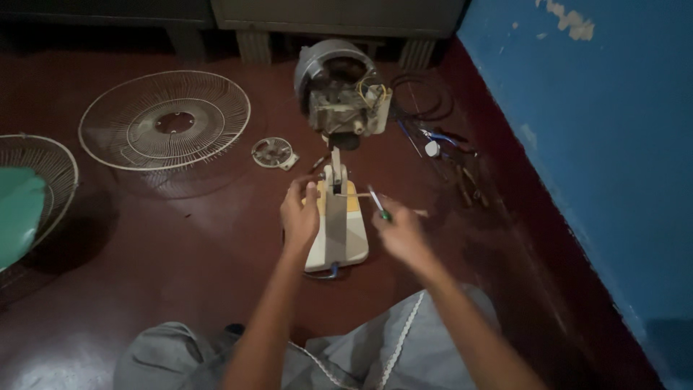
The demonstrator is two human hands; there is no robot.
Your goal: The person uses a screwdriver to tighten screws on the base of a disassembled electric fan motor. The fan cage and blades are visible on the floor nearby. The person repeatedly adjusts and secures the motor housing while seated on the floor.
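Gripping the fan base [338, 235] on the floor [180, 245], the left hand [299, 217] curls closed around its edge while the right hand [401, 231] pinches a screwdriver [377, 203]; the top-heavy motor [339, 90] could tip if that hold slackens.

My left hand [299, 217] covers the near left corner of the fan base [339, 235]. The second fan guard [32, 188] and the green blade [18, 213] run off the left edge. The tools [451, 155] by the wall are too dark to tell apart.
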